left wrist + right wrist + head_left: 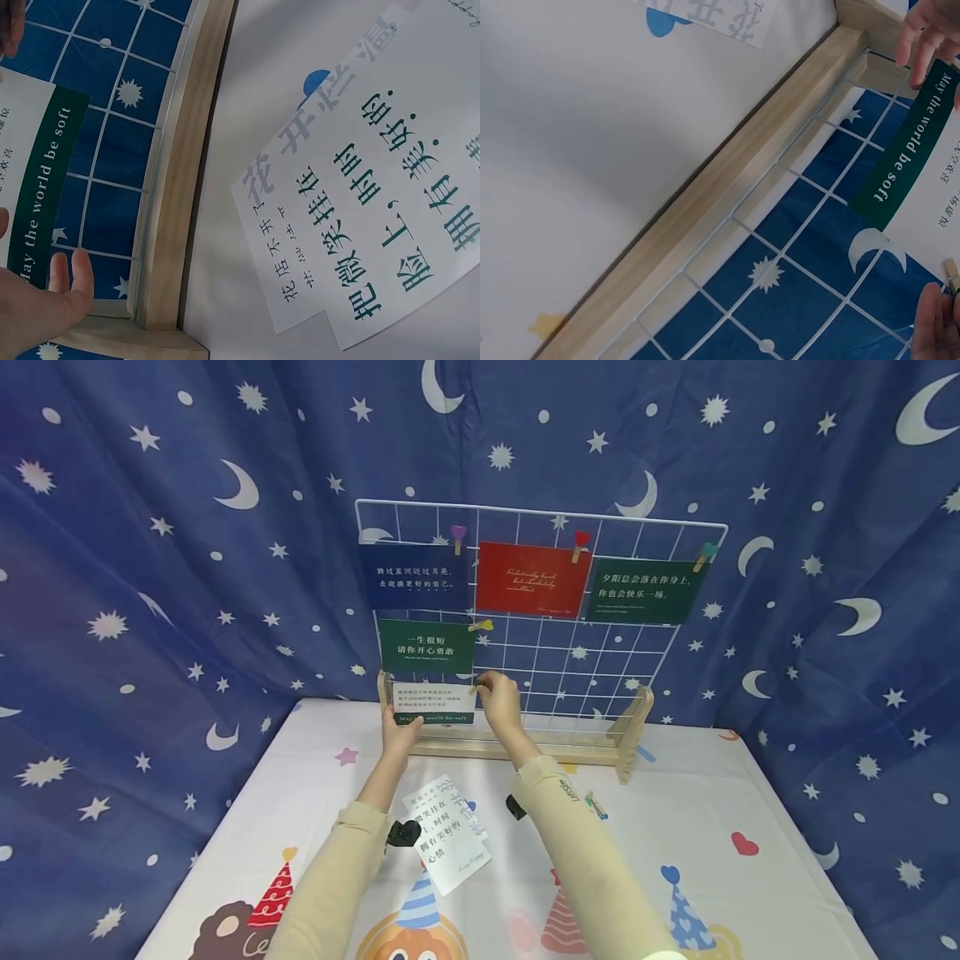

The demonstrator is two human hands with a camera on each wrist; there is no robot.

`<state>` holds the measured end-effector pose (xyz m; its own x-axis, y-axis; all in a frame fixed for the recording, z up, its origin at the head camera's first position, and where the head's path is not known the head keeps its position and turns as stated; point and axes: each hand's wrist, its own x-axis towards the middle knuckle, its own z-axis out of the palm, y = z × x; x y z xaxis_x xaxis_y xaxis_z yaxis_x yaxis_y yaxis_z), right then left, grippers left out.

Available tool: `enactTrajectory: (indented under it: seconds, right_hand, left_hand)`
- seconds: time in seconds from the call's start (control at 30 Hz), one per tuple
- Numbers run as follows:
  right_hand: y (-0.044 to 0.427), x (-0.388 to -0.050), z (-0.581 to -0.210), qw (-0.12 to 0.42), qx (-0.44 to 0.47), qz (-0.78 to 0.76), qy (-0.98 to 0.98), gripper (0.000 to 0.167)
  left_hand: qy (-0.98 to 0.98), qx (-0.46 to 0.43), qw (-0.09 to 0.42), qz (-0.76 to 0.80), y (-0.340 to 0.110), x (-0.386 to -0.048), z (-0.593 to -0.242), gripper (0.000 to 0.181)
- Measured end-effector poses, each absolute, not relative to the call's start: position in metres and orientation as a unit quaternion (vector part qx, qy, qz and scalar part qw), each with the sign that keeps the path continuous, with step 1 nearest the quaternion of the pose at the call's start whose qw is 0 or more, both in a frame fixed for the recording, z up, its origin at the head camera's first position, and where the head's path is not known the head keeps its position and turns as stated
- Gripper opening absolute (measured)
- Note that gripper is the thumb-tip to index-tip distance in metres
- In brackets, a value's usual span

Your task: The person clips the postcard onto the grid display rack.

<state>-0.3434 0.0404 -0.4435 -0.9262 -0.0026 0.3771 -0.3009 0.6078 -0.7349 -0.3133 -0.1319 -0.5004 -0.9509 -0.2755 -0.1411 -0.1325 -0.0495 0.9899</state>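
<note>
A white card with a green lower band [433,700] is against the white wire grid rack [525,693], at its lower left. My left hand [397,731] holds this card by its lower left part; in the left wrist view some fingers [81,281] show past the green edge. At the card's upper right corner my right hand [501,700] pinches a small wooden clothespin [952,274], partly hidden by the fingers. Directly above hangs a green card [427,646] with a yellow-heart clothespin [482,626].
Along the rack's top hang a navy card [412,578], a red card [532,581] and a dark green card [639,592], each clipped. Loose white cards [448,839] lie on the table below my arms, with small clothespins [596,804] to the right. A wooden base [517,749] supports the grid.
</note>
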Motion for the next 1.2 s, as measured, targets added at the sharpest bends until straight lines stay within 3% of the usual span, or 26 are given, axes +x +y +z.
enactTrajectory:
  seconds: [0.43, 0.8, 1.2]
  right_hand:
    - [0.052, -0.339, -0.446, 0.144, 0.134, 0.403, -0.894, 0.029]
    - [0.055, -0.333, -0.452, 0.148, 0.144, 0.387, -0.899, 0.035]
    - [0.064, -0.323, -0.454, 0.162, 0.142, 0.405, -0.889, 0.035]
  left_hand:
    - [-0.708, 0.139, 0.109, -0.684, -0.122, -0.303, -0.504, 0.072]
    - [-0.721, 0.138, 0.117, -0.669, -0.119, -0.298, -0.51, 0.073]
    - [-0.727, 0.121, 0.128, -0.664, -0.114, -0.291, -0.513, 0.06]
